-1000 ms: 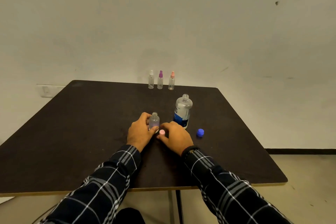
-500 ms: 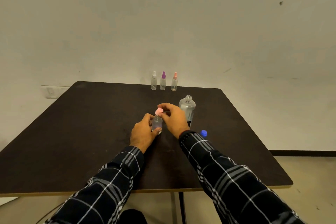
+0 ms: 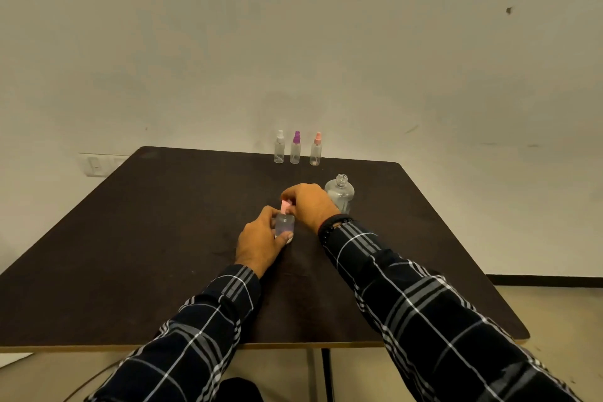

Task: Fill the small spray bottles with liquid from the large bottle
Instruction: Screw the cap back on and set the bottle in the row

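A small clear spray bottle [image 3: 284, 224] stands on the dark table [image 3: 130, 238] near its middle. My left hand [image 3: 259, 240] grips its body. My right hand [image 3: 308, 204] pinches the pink spray cap [image 3: 285, 206] on the bottle's neck. Just behind my right hand stands the large clear bottle [image 3: 340, 191], upright with its mouth uncovered. Its blue cap is hidden behind my right sleeve.
Three small spray bottles stand in a row at the table's far edge: a white-capped bottle [image 3: 279, 151], a purple-capped bottle [image 3: 295, 151] and a peach-capped bottle [image 3: 316, 153]. A wall rises right behind them.
My right hand picked the pink cap up from the table and brought it onto the small bottle's neck. My left hand stayed on the bottle.
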